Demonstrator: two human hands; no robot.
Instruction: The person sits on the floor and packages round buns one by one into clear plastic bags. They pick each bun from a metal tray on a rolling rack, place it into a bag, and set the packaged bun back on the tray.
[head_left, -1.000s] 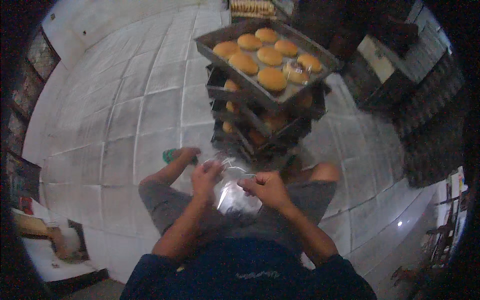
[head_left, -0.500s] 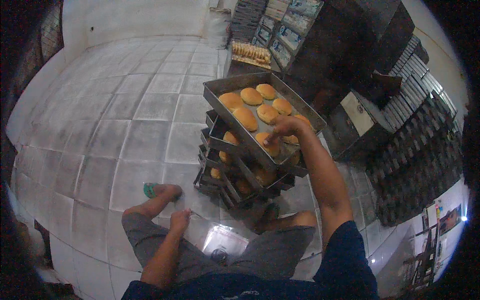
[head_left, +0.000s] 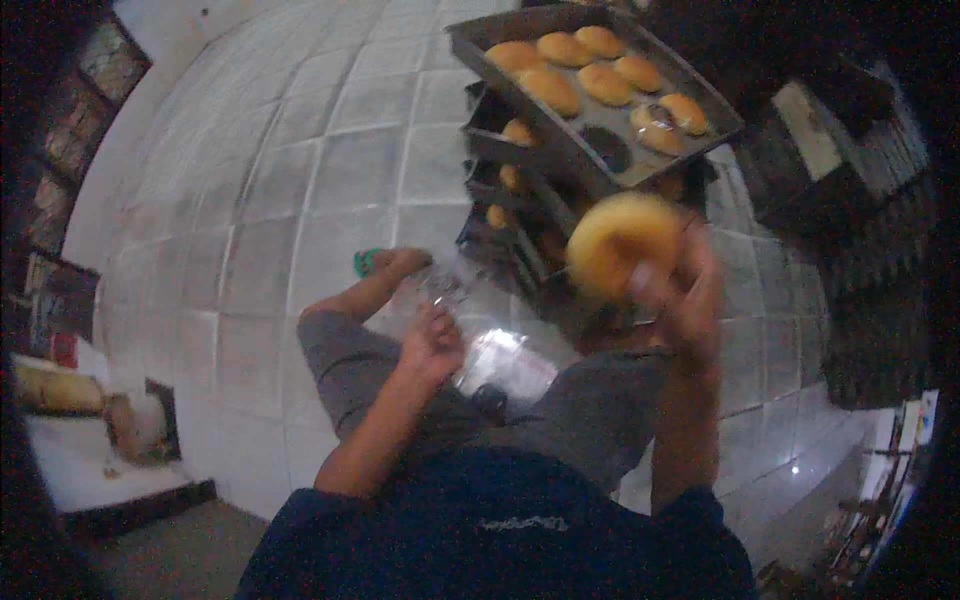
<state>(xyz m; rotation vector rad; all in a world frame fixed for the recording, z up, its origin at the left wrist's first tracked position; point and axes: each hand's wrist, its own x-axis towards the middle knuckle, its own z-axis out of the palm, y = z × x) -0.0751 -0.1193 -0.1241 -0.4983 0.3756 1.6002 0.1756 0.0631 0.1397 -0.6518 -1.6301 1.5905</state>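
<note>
A round golden bread bun (head_left: 615,235) is pinched in my right hand (head_left: 692,295), held up in front of the tray and blurred by motion. My left hand (head_left: 433,345) is closed on a clear plastic bag (head_left: 447,288), whose thin film stands up above the fingers. Beyond, a metal tray (head_left: 535,128) holds several golden buns (head_left: 605,85). One bun at its near right shows a pale side, and a dark bare patch (head_left: 605,148) lies in the near corner. A stack of clear plastic bags (head_left: 508,362) rests between my thighs.
Under the top tray, more trays (head_left: 500,180) with buns are stacked crookedly. Dark equipment (head_left: 810,150) stands at the right. White tiles (head_left: 260,270) cover the floor on the left. A green sandal (head_left: 368,262) shows at my left foot.
My right hand has lifted a bun from the tray and brought it toward me. My left hand has risen with the plastic bag. The view has tilted down.
</note>
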